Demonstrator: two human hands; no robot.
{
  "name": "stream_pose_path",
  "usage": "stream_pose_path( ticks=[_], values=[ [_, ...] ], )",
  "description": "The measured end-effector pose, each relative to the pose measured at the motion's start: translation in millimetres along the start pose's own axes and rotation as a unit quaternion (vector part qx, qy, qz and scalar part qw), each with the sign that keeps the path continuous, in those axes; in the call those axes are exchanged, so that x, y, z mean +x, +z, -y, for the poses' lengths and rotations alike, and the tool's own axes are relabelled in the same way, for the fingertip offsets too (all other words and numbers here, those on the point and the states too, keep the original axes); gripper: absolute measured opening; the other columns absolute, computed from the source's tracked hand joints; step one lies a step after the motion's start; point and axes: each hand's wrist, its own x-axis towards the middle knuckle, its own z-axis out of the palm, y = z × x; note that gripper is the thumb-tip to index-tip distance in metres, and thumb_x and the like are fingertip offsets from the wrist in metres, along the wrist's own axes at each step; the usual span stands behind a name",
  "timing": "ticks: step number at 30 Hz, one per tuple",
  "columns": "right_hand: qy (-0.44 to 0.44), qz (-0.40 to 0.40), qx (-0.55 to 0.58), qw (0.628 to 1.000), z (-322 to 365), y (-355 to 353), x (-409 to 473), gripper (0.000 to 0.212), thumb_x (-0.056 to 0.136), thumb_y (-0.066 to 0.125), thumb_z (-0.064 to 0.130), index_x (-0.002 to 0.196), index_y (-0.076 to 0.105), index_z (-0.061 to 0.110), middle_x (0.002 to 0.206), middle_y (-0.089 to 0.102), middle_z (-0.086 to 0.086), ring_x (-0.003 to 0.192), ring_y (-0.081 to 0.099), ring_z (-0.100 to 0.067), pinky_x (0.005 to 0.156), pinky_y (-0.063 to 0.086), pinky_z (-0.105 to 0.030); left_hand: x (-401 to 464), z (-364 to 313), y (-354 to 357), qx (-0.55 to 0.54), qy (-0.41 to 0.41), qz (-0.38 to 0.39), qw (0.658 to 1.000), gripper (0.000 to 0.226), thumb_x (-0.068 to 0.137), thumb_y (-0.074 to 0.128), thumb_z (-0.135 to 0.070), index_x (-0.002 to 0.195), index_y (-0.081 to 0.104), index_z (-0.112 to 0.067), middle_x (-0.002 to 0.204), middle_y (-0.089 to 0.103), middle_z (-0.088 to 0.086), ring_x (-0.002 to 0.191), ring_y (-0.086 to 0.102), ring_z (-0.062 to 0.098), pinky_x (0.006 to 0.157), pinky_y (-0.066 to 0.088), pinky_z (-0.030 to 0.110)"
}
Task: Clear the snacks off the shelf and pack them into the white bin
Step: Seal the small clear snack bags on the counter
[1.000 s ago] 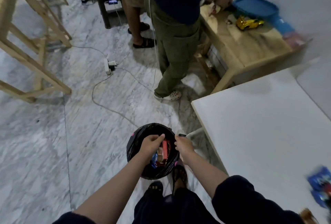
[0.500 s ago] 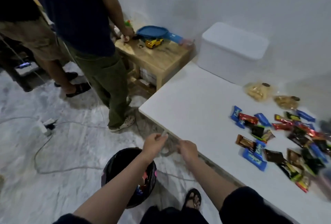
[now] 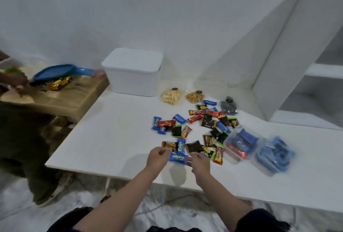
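Two hands: both extended over near edge of white table (image 3: 118,139), forearms bare, dark sleeves at elbows
Left hand (image 3: 157,157): fingers loosely curled, tips at a brown-and-orange wrapper (image 3: 169,145); actual grip on it cannot be told
Right hand (image 3: 199,163): fingers curled, close to right end of blue wrapper (image 3: 177,157); pinch or mere touch cannot be told
Blue wrapper: flat on table, between the two hands
Snacks (image 3: 206,124): loose scatter of small packets, blue, red, black, green, spread across table middle, beyond the hands
Clear bags: pale puffs (image 3: 170,96) and orange-brown pieces (image 3: 194,97), side by side at far edge of scatter; darker bag (image 3: 228,105) to their right
Clear tubs: one with blue and red bars (image 3: 239,144), one with blue packets (image 3: 274,153), blurred, right of scatter
White bin (image 3: 132,75): lid on, at far left corner of table against wall, well apart from hands
White shelf unit (image 3: 300,64): far right, standing on table
Wooden side table (image 3: 61,98): left of bin, bearing yellow toy car (image 3: 59,83) and blue lid (image 3: 53,72)
Second person: olive trousers (image 3: 24,139) and pale shoe (image 3: 62,185) at left edge
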Motion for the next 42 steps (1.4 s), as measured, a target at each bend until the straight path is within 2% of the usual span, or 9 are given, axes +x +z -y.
stream_pose_path(
  ticks=[4,9,11,17,21,24,29,37,42],
  values=[
    [-0.022,-0.052,0.015,0.998,9.7,-68.8,29.5,0.018,0.092,0.049,0.015,0.078,0.060,0.013,0.088,0.069,-0.011,0.085,0.066,-0.028,0.057,0.040,-0.027,7.1,-30.5,74.1,-0.001,0.012,0.043,0.999,0.024,0.090,0.059,-0.031,0.081,0.064,-0.010,0.081,0.062,0.006,0.070,0.054,0.012,0.061,0.040,0.025],
    [-0.071,-0.102,0.007,0.992,21.0,-127.1,62.6,0.016,0.092,0.049,0.014,0.084,0.063,0.008,0.085,0.066,-0.013,0.078,0.063,-0.024,0.075,0.053,-0.041,13.6,-58.7,139.6,0.004,0.033,0.054,0.998,0.019,0.088,0.061,-0.031,0.091,0.065,-0.013,0.091,0.065,0.001,0.085,0.058,0.014,0.069,0.043,0.025],
    [-0.067,-0.110,0.005,0.992,29.6,-141.6,77.8,0.019,0.092,0.050,0.015,0.083,0.064,0.007,0.086,0.068,-0.013,0.082,0.065,-0.025,0.080,0.054,-0.043,19.5,-67.5,156.4,0.010,0.036,0.061,0.997,0.018,0.089,0.059,-0.030,0.093,0.064,-0.013,0.090,0.064,0.001,0.082,0.057,0.013,0.063,0.042,0.022],
    [-0.075,-0.141,0.006,0.987,71.1,-164.8,138.0,0.016,0.095,0.047,0.016,0.091,0.062,0.010,0.080,0.065,-0.008,0.066,0.060,-0.017,0.052,0.049,-0.022,67.1,-92.9,187.6,0.013,0.035,0.069,0.997,0.017,0.088,0.060,-0.031,0.092,0.064,-0.014,0.088,0.065,0.003,0.079,0.058,0.014,0.065,0.044,0.024],
    [-0.088,-0.167,0.005,0.982,102.3,-163.8,188.4,0.013,0.090,0.052,0.018,0.082,0.062,0.019,0.085,0.067,-0.007,0.082,0.066,-0.028,0.076,0.056,-0.042,121.4,-121.9,203.7,0.017,0.039,0.085,0.995,0.019,0.089,0.060,-0.032,0.097,0.066,-0.016,0.094,0.065,-0.002,0.087,0.058,0.012,0.076,0.045,0.027],
    [-0.076,-0.184,0.001,0.980,125.7,-163.2,223.0,0.011,0.089,0.054,0.016,0.085,0.064,0.015,0.086,0.069,-0.009,0.086,0.066,-0.029,0.079,0.053,-0.038,164.0,-145.3,218.5,0.021,0.045,0.094,0.994,0.017,0.089,0.059,-0.030,0.095,0.065,-0.015,0.094,0.065,0.000,0.086,0.058,0.014,0.077,0.043,0.027],
    [-0.077,-0.209,0.004,0.975,152.2,-167.3,286.7,0.016,0.085,0.053,0.015,0.075,0.059,0.026,0.089,0.069,-0.008,0.086,0.067,-0.029,0.086,0.053,-0.045,229.3,-172.5,248.5,0.046,0.046,0.111,0.992,0.030,0.087,0.060,-0.035,0.105,0.065,-0.011,0.106,0.067,0.005,0.096,0.060,0.019,0.081,0.045,0.028],
    [-0.068,-0.211,-0.011,0.975,177.0,-170.4,365.4,0.017,0.092,0.051,0.012,0.100,0.065,0.007,0.092,0.061,-0.003,0.087,0.056,-0.019,0.079,0.041,-0.025,285.2,-203.2,289.7,0.057,0.020,0.143,0.988,0.052,0.091,0.057,-0.035,0.134,0.044,-0.009,0.132,0.051,0.011,0.120,0.050,0.023,0.100,0.039,0.031],
    [-0.011,-0.180,-0.055,0.982,186.8,-167.6,410.2,0.010,0.085,0.051,0.014,0.088,0.061,0.016,0.081,0.055,-0.003,0.076,0.050,-0.018,0.071,0.037,-0.024,308.9,-215.1,309.0,0.091,-0.030,0.174,0.980,0.072,0.092,0.054,-0.038,0.147,0.018,-0.009,0.151,0.031,0.013,0.138,0.033,0.027,0.110,0.030,0.035]
  ],
)
